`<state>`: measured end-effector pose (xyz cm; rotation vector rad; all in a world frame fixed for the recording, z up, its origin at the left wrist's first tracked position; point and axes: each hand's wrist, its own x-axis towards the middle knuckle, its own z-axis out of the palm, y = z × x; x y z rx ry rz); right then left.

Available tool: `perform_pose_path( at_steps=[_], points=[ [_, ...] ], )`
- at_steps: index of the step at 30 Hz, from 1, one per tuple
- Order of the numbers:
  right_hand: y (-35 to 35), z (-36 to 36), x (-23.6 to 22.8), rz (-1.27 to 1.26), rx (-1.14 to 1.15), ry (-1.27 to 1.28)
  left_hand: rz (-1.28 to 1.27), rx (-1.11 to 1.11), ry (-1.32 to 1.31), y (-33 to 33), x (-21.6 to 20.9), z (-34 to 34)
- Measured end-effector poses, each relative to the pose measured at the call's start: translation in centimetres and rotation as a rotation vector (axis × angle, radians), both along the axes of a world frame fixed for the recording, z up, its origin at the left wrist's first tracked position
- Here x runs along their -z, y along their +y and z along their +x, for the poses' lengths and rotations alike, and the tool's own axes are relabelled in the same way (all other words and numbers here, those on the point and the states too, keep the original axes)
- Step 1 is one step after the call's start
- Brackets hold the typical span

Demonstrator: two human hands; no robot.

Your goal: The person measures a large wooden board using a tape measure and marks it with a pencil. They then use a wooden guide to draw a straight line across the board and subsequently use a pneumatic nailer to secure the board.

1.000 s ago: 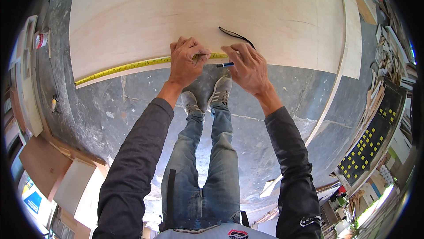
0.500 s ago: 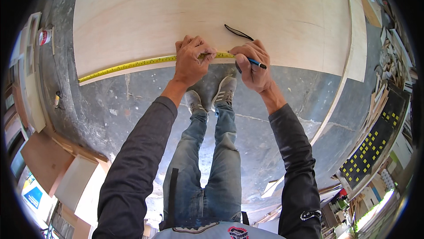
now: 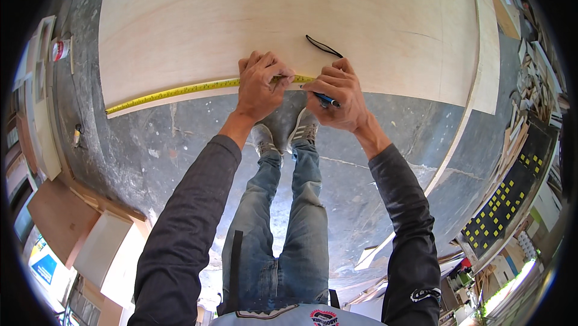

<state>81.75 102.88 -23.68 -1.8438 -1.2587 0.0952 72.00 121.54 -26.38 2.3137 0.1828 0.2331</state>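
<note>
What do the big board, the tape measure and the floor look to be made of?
Board: likely plywood, unpainted and smooth, going by its pale tan face and faint grain. Tape measure: yellow-coated strip with dark markings, probably thin metal, though plastic is possible. Floor: seemingly bare concrete, grey, with cracks and pale stains.

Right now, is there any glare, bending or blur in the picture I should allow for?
All in the head view: glare whites out patches at lower left and lower right; fisheye bows the board and tape toward the black rim; the left hand and right hand show no obvious blur, but the tape's marks look too small to read.
</note>
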Motion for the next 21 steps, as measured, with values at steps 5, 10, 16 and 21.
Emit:
perform_pose_path(
  at_steps=[5, 10, 16, 21],
  points=[
    [0.05, -0.29, 0.35, -0.011, 0.015, -0.002, -0.006, -0.004, -0.001, -0.01, -0.05, -0.02],
    [0.06, -0.44, 0.49, -0.016, 0.017, -0.015, -0.005, 0.002, 0.001, 0.07, 0.09, -0.08],
    [-0.01, -0.50, 0.53, -0.035, 0.026, -0.024, -0.002, -0.002, 0.003, -0.01, 0.03, -0.02],
    [0.18, -0.59, 0.67, -0.031, 0.034, -0.027, 0.007, -0.009, -0.015, 0.01, 0.05, -0.07]
  ],
)
